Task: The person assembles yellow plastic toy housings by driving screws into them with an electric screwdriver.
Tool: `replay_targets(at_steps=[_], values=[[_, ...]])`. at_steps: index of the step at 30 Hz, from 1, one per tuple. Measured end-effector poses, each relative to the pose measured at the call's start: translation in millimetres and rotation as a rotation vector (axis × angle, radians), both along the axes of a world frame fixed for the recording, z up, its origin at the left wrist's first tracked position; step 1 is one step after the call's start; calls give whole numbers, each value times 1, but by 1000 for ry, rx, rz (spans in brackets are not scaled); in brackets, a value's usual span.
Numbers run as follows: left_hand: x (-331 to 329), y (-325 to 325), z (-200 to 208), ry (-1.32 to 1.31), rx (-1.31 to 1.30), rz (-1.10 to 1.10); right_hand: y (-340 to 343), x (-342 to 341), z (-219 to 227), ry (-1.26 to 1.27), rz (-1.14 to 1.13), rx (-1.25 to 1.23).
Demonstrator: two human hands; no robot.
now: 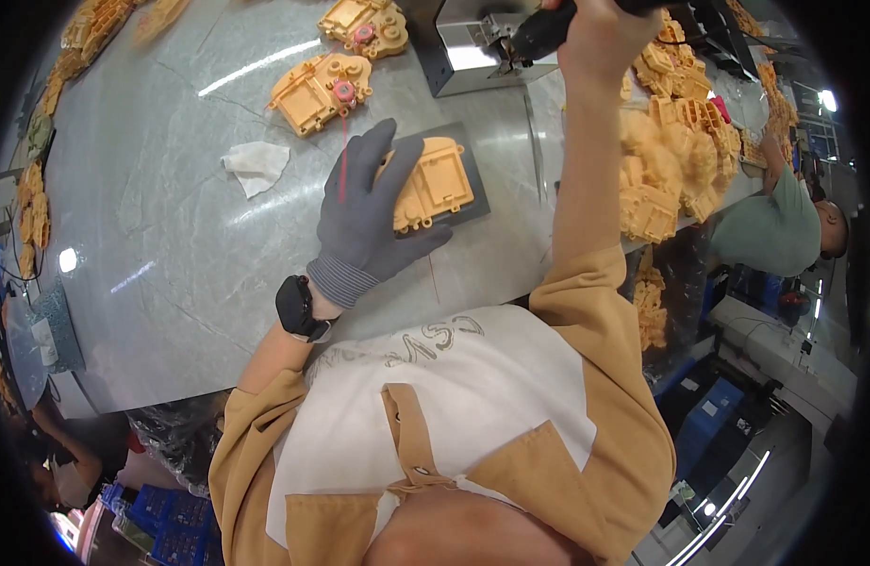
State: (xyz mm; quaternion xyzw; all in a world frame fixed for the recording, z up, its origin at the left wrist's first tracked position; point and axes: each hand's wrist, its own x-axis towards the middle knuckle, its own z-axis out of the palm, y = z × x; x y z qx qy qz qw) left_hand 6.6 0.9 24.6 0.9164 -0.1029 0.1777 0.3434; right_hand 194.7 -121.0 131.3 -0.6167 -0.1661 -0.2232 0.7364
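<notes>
An orange plastic housing [442, 179], with a square recessed frame, lies on a flat dark pad [472, 209] on the grey table. My left hand [369, 193], in a grey glove, grips its left side, the thumb along the near edge and the fingers across the far one. A thin red light line falls across the glove. At the top, my bare right hand [600, 42] is closed round a thick black handle [543, 36] beside a metal box-shaped fixture [444, 52]. The picture's edge cuts off part of that hand.
Two more orange housings, one nearer [320, 92] and one farther [364, 26], each carry a pinkish-red part. A crumpled white cloth [256, 166] lies left of them. Orange parts are heaped [675, 165] at the right, where a co-worker in green [770, 231] sits beyond.
</notes>
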Motion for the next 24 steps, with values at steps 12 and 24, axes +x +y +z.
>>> replay_targets(at_steps=[12,24], values=[[-1,14,-18,16,-181,5,-34,-129,-7,41,428,11],[-7,24,-28,-18,-129,-99,-26,-128,-21,127,462,34]])
